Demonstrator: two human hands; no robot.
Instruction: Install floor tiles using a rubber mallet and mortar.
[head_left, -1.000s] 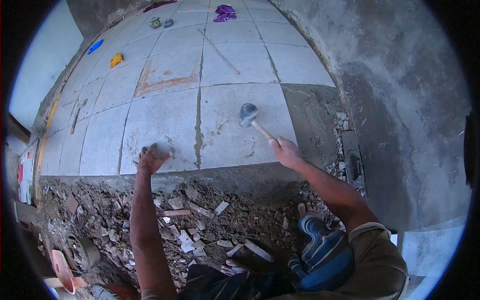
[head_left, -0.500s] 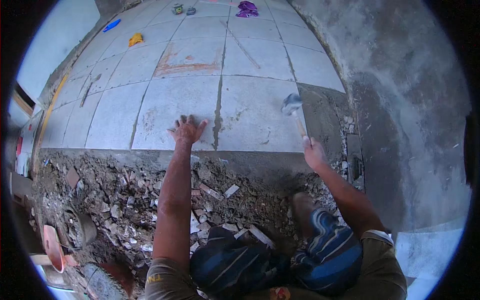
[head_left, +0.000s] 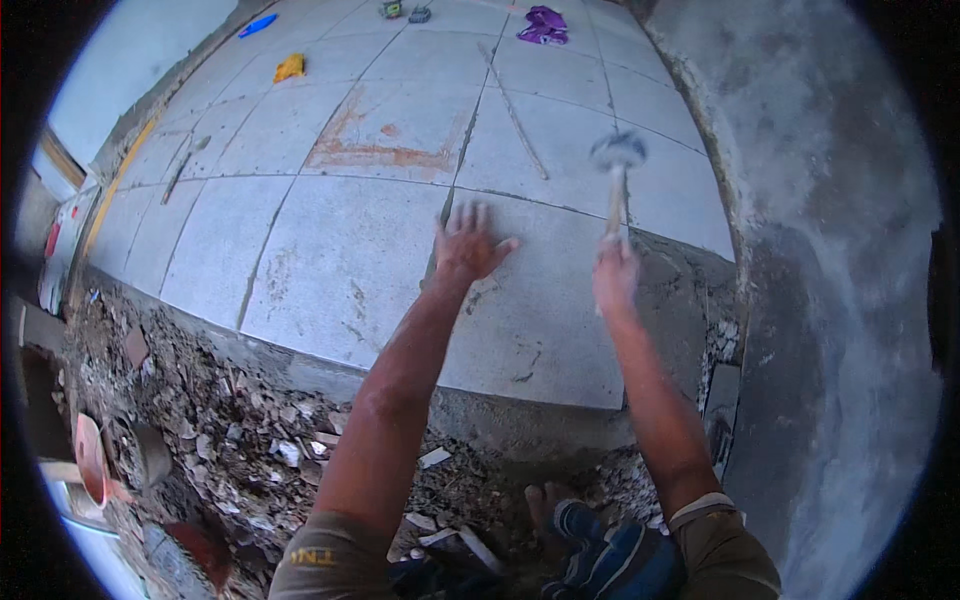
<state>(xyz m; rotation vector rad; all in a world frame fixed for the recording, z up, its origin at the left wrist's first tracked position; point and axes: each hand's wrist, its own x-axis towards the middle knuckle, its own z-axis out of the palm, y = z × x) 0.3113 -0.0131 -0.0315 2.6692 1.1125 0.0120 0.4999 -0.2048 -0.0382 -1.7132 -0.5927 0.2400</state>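
Observation:
My left hand (head_left: pixel 470 243) lies palm down with its fingers apart, across the joint between two pale square floor tiles (head_left: pixel 535 325). My right hand (head_left: pixel 615 272) is closed round the wooden handle of a mallet (head_left: pixel 619 150), whose dark head is blurred by motion. The head hangs near the far right corner of the front right tile; whether it touches the floor I cannot tell. Beside that tile, on its right, is a strip of grey mortar (head_left: pixel 665 310).
Broken rubble (head_left: pixel 250 400) lies before the tile edge. A thin stick (head_left: pixel 515 115), a yellow cloth (head_left: pixel 290 67), a purple cloth (head_left: pixel 543 25) and a hammer-like tool (head_left: pixel 182 170) rest on farther tiles. A grey wall (head_left: pixel 840 200) rises at right; an orange pan (head_left: pixel 92 460) stands lower left.
My left hand has slid right, from the left tile onto the joint, and farther forward. My right hand has moved forward with the mallet. The view has shifted and turned slightly.

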